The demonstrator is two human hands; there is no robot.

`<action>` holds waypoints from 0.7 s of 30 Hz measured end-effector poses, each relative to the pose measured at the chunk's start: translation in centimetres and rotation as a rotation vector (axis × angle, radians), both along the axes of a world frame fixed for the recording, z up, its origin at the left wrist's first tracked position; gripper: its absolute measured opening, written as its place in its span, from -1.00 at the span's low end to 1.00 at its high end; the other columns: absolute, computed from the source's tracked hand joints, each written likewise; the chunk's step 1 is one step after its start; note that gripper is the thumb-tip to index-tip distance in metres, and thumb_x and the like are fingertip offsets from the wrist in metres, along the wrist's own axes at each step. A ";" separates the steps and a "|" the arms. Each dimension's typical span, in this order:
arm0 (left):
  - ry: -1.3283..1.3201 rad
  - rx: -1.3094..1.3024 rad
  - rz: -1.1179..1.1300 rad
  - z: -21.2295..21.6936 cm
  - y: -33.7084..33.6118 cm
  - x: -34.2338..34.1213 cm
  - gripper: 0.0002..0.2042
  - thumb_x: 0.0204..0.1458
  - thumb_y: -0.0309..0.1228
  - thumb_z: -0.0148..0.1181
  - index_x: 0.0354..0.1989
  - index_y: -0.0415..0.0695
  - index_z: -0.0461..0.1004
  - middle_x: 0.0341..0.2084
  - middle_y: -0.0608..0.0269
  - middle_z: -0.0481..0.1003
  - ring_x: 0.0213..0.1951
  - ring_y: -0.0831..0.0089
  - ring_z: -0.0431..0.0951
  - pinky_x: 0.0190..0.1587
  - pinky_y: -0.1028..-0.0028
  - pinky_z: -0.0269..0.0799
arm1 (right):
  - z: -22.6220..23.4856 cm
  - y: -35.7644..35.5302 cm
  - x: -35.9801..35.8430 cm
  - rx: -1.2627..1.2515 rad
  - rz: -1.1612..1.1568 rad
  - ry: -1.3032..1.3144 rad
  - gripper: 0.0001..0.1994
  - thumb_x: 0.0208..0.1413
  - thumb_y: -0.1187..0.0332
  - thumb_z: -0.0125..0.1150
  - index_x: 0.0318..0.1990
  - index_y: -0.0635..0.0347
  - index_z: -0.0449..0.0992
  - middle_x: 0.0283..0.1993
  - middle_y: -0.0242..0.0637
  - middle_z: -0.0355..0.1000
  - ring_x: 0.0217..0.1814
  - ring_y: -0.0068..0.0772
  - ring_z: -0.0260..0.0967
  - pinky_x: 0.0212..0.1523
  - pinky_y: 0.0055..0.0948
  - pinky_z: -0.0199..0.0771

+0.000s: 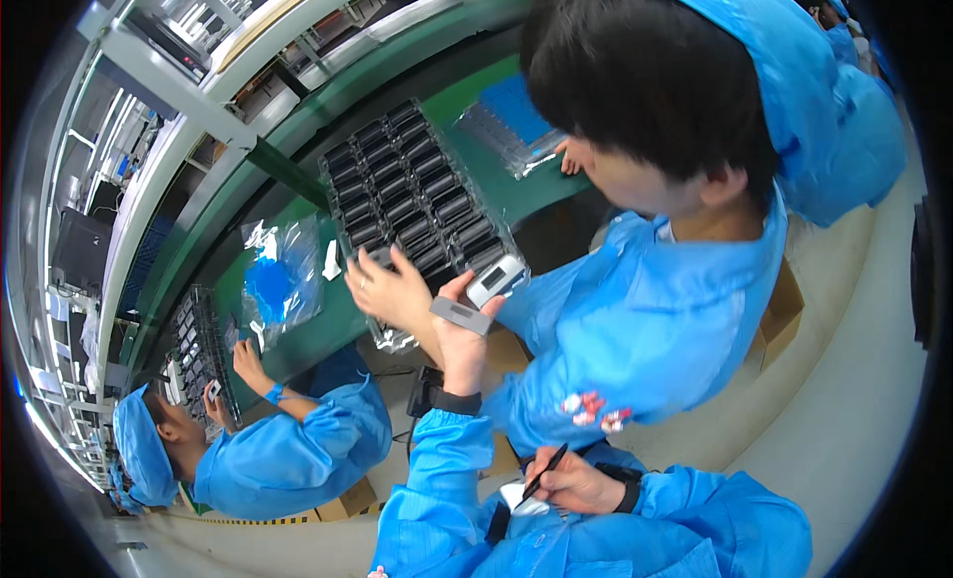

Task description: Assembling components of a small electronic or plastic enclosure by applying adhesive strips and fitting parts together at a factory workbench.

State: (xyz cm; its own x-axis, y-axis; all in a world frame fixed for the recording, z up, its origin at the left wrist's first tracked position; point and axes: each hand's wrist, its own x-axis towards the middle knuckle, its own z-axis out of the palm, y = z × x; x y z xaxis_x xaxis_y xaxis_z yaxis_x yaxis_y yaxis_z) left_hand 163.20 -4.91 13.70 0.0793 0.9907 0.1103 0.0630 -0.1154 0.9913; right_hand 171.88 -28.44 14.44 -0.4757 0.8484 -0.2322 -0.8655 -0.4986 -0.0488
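Left hand (465, 352): fingers bent round two things at once, a white device (507, 268) and a flat grey piece (460, 317), raised at the near end of the dark parts (389, 167).
White device: smooth, rounded corners, a dark rectangular window; lower part masked by the fingers.
Grey piece: thin, matte, straight-edged, with a darker rectangle.
Right hand (588, 487): pinching a slim black pen-like tool (545, 473), close to the body.
White scrap (523, 501): soft-looking, below the tool; its kind is hard to make out.
Dark parts: blocky, glossy, in rows, shiny clear plastic (391, 338) at their edge.
Co-worker's hand (387, 292): spread over the rows; its wrist passes behind the left hand.
Green bench (344, 323): smooth, partly covered.
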 end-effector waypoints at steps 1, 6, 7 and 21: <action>0.019 -0.004 0.012 -1.4 0.8 0.7 -0.45 -0.29 -0.57 0.40 -0.03 -0.30 0.33 -0.23 0.21 0.40 -0.23 0.49 0.41 -0.16 0.54 0.37 | 0.1 0.6 0.2 -0.027 0.035 0.045 -0.85 0.00 0.49 0.21 -0.29 0.18 0.37 -0.26 -0.21 0.38 -0.34 -0.45 0.33 -0.27 -0.53 0.33; 0.085 -0.052 0.040 -3.7 2.0 3.2 -0.45 -0.30 -0.55 0.41 -0.04 -0.24 0.36 -0.19 0.21 0.37 -0.21 0.48 0.41 -0.15 0.51 0.38 | 0.8 3.4 1.1 0.034 0.161 0.177 -0.89 0.09 0.44 0.13 -0.26 0.17 0.34 -0.24 -0.23 0.40 -0.32 -0.50 0.23 -0.22 -0.50 0.24; 0.117 -0.044 0.044 -3.9 2.1 3.3 -0.46 -0.31 -0.55 0.41 -0.04 -0.22 0.37 -0.19 0.22 0.37 -0.21 0.48 0.41 -0.15 0.51 0.37 | 0.6 3.7 1.1 0.017 0.187 0.218 -0.88 0.07 0.45 0.14 -0.27 0.15 0.34 -0.23 -0.26 0.38 -0.31 -0.51 0.24 -0.24 -0.53 0.24; 0.183 -0.025 0.148 -5.4 2.3 4.0 -0.45 -0.32 -0.56 0.42 -0.05 -0.18 0.37 -0.13 0.23 0.33 -0.17 0.46 0.40 -0.14 0.52 0.37 | -0.2 5.0 1.8 0.000 0.258 0.242 -0.87 0.05 0.41 0.18 -0.29 0.09 0.34 -0.23 -0.37 0.38 -0.27 -0.53 0.23 -0.23 -0.57 0.19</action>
